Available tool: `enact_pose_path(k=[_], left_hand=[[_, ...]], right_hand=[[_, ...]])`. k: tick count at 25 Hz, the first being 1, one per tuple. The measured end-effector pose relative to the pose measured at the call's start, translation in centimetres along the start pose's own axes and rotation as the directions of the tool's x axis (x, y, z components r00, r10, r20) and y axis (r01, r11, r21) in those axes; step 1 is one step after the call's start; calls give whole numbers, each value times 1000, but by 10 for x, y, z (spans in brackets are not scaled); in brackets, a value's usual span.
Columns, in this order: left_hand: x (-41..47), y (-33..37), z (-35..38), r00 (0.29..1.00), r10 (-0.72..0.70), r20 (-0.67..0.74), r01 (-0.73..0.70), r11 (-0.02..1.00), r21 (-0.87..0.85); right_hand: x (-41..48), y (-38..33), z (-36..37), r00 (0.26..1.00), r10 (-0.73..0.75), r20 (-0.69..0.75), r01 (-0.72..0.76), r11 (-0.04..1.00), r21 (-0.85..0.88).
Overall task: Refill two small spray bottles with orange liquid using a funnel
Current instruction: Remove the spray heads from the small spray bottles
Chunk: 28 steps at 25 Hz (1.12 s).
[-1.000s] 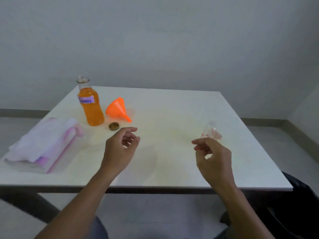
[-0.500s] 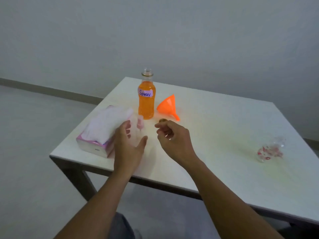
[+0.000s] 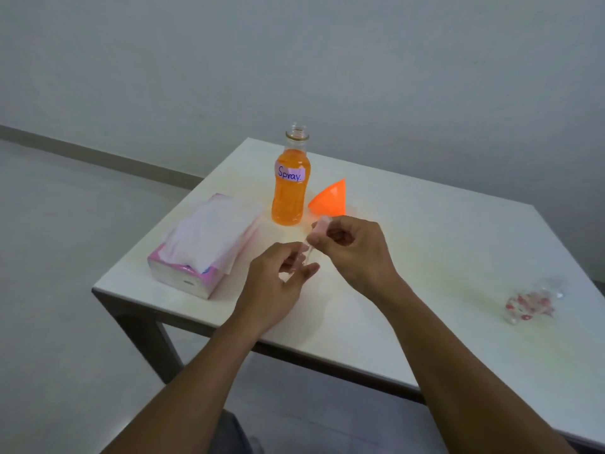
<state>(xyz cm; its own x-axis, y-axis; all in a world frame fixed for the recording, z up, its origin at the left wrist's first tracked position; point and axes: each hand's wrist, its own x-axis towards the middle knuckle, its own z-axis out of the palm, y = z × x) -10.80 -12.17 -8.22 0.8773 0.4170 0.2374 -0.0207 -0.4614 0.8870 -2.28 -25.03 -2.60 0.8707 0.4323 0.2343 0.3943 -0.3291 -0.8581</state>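
A small clear spray bottle (image 3: 306, 253) with a pink top is held above the table between both hands. My left hand (image 3: 278, 283) grips its clear body. My right hand (image 3: 352, 249) pinches the pink top (image 3: 319, 226). Behind them stands an open bottle of orange liquid (image 3: 289, 191) labelled "Spray". An orange funnel (image 3: 329, 199) lies on its side just right of that bottle. A second small clear spray bottle (image 3: 532, 303) with red and pink prints lies on its side at the right of the table.
A pink pack of white tissues (image 3: 203, 244) sits at the table's left corner. The white table (image 3: 442, 250) has its near edge running under my forearms. A grey wall and floor lie beyond.
My left hand has picked up the small spray bottle from beside the tissue pack. My right hand has closed on its pink top. The view has turned left.
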Motion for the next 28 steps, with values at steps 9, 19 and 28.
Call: enact_pose_path(k=[9, 19, 28], left_hand=[[6, 51, 54, 833, -12, 553, 161, 961, -223], [19, 58, 119, 816, 38, 577, 77, 982, -172], [21, 59, 135, 767, 1, 642, 113, 984, -136]], right_hand=[[-47, 36, -123, 967, 113, 230, -186, 926, 329], [-67, 85, -160, 970, 241, 8, -220, 870, 442], [-61, 97, -165, 935, 349, -67, -287, 853, 436]])
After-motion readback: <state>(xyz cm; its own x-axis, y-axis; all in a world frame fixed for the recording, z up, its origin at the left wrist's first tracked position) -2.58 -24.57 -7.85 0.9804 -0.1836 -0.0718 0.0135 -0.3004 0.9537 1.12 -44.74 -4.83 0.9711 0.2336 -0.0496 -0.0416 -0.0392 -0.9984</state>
